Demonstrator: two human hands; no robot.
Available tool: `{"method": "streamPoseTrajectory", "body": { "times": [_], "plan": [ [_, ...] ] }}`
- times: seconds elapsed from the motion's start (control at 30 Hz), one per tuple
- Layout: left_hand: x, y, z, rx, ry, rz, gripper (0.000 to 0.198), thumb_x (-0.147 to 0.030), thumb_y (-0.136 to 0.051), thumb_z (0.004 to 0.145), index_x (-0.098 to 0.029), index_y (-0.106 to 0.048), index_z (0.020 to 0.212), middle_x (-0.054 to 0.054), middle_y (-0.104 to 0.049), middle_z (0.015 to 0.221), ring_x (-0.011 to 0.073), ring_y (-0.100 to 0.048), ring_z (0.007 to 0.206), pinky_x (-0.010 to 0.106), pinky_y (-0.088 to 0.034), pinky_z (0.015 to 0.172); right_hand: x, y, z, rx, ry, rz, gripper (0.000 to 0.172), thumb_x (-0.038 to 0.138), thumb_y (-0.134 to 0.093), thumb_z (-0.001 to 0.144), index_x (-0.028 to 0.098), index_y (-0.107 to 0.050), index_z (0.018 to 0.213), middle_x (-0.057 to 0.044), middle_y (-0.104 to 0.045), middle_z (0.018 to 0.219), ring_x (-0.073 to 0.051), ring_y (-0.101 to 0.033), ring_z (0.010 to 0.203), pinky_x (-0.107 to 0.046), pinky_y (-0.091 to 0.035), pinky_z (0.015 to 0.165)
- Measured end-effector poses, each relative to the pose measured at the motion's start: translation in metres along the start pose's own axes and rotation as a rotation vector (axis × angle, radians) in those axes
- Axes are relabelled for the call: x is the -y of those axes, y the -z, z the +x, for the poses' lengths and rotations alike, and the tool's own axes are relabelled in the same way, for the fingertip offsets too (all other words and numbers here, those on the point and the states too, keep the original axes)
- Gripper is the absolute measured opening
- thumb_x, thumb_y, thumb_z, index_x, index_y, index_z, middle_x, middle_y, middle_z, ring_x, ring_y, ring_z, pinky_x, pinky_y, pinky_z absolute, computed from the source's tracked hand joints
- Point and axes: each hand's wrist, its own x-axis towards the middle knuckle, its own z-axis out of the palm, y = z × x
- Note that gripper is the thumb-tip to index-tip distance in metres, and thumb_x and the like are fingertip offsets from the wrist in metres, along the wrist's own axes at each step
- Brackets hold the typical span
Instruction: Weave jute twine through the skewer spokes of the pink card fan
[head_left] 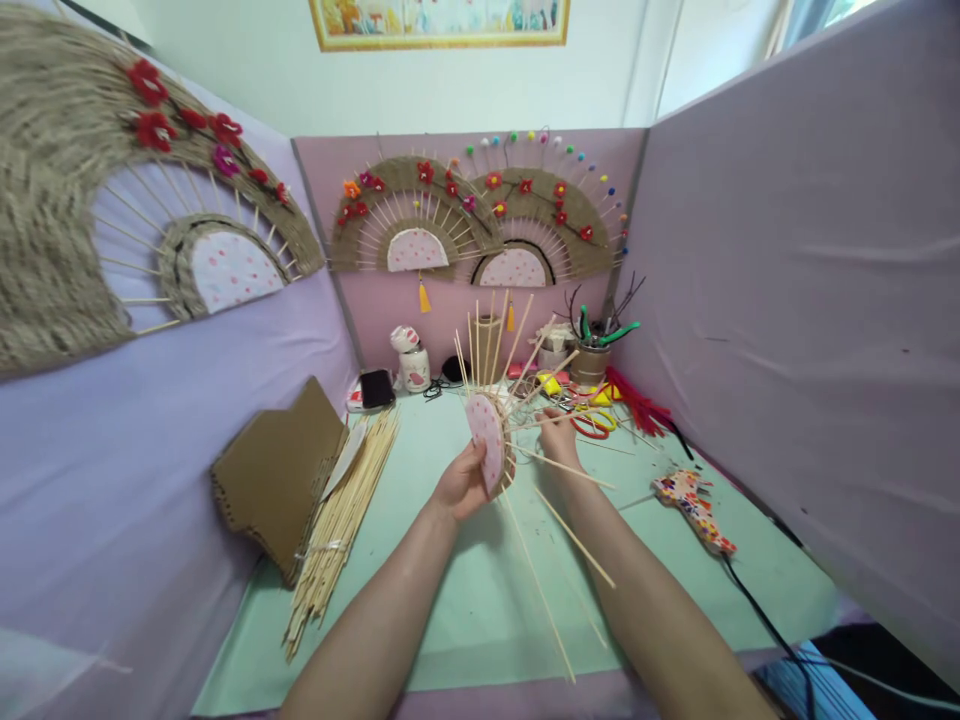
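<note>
Clasping the dotted half-disc (484, 428) near its edge, the left hand (461, 484) has room beside the stick bundle (346, 520), the right hand (556, 442) curled near splayed sticks (574, 470), its hold unclear.

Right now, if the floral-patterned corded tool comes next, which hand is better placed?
Right hand, probably: the tool lies nearer it; the left hand grips the pink-dotted half-round panel.

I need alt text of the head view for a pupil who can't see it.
A left hand holds a pale, pink-spotted half-circle with thin wooden sticks fanning out; the right hand is beside the sticks. A bundle of wooden sticks lies at left on a green table. Brown half-round fans with red flowers hang behind.
</note>
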Motion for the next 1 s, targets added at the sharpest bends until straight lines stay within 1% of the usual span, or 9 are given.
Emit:
{"method": "streamPoseTrajectory", "body": {
  "times": [0.07,0.17,0.27,0.33,0.43,0.57,0.67,0.83,1.0],
  "plan": [
    [0.001,0.006,0.0,-0.021,-0.023,-0.007,0.027,-0.026,-0.066,0.077,-0.018,-0.056,0.101,0.004,-0.067,0.085,0.0155,-0.066,0.074,0.028,-0.051,0.069,0.013,0.001,-0.004,0.016,0.07,0.075,0.018,0.027,-0.063,0.067,0.021,-0.061,0.083,-0.002,-0.065,0.086,-0.017,-0.057,0.086,-0.029,-0.046,0.078],
    [0.002,0.012,0.001,-0.027,-0.058,0.001,0.03,-0.025,-0.066,0.077,-0.019,-0.054,0.105,0.003,-0.067,0.087,0.0153,-0.065,0.074,0.029,-0.05,0.071,0.032,-0.004,-0.02,0.27,0.191,0.295,0.012,0.03,-0.061,0.073,0.022,-0.065,0.082,-0.002,-0.064,0.093,-0.016,-0.058,0.09,-0.031,-0.046,0.082],
    [0.002,0.013,0.002,-0.029,-0.074,-0.007,0.031,-0.025,-0.064,0.078,-0.02,-0.053,0.107,0.003,-0.067,0.089,0.015,-0.065,0.075,0.029,-0.05,0.072,0.045,-0.01,-0.038,0.381,0.219,0.359,0.008,0.029,-0.063,0.073,0.024,-0.067,0.078,-0.002,-0.064,0.096,-0.016,-0.058,0.091,-0.031,-0.046,0.083],
    [0.002,0.011,0.003,-0.026,-0.081,-0.015,0.032,-0.024,-0.063,0.079,-0.02,-0.053,0.109,0.003,-0.067,0.09,0.0148,-0.065,0.075,0.03,-0.05,0.073,0.048,-0.012,-0.046,0.416,0.192,0.357,0.008,0.027,-0.065,0.071,0.024,-0.067,0.078,-0.001,-0.065,0.096,-0.016,-0.058,0.089,-0.031,-0.045,0.082],
    [0.003,0.009,0.002,-0.026,-0.081,-0.015,0.034,-0.023,-0.061,0.08,-0.019,-0.052,0.112,0.004,-0.067,0.09,0.0149,-0.065,0.074,0.031,-0.051,0.073,0.049,-0.013,-0.049,0.465,0.12,0.382,0.015,0.022,-0.068,0.067,0.025,-0.067,0.081,0.0,-0.066,0.095,-0.016,-0.059,0.087,-0.031,-0.045,0.082],
    [0.006,0.01,0.003,-0.033,-0.06,-0.014,0.035,-0.022,-0.059,0.082,-0.018,-0.05,0.116,0.005,-0.067,0.092,0.0158,-0.065,0.076,0.033,-0.051,0.075,0.047,-0.012,-0.046,0.519,0.08,0.402,0.02,0.018,-0.067,0.064,0.025,-0.067,0.083,0.002,-0.065,0.084,-0.014,-0.058,0.077,-0.03,-0.045,0.076],
    [0.009,0.012,0.003,-0.026,-0.045,-0.016,0.038,-0.021,-0.058,0.082,-0.017,-0.048,0.119,0.007,-0.067,0.092,0.0167,-0.066,0.076,0.033,-0.052,0.074,0.042,-0.011,-0.043,0.538,0.11,0.345,0.019,0.02,-0.065,0.065,0.024,-0.067,0.084,0.002,-0.064,0.081,-0.015,-0.058,0.076,-0.029,-0.045,0.074],
    [0.012,0.012,0.003,-0.023,-0.021,-0.003,0.04,-0.022,-0.061,0.081,-0.018,-0.048,0.119,0.007,-0.068,0.093,0.018,-0.066,0.076,0.033,-0.052,0.071,0.035,-0.009,-0.038,0.495,0.185,0.188,0.01,0.024,-0.067,0.068,0.023,-0.067,0.077,0.001,-0.065,0.083,-0.016,-0.057,0.08,-0.029,-0.044,0.076],
    [0.009,0.012,0.002,-0.016,-0.042,0.027,0.043,-0.02,-0.062,0.079,-0.018,-0.047,0.119,0.007,-0.068,0.092,0.0189,-0.066,0.077,0.035,-0.052,0.073,0.037,-0.005,-0.035,0.561,0.098,0.146,0.01,0.026,-0.071,0.067,0.023,-0.068,0.076,0.001,-0.065,0.081,-0.014,-0.057,0.075,-0.028,-0.045,0.075]
  ]
}}
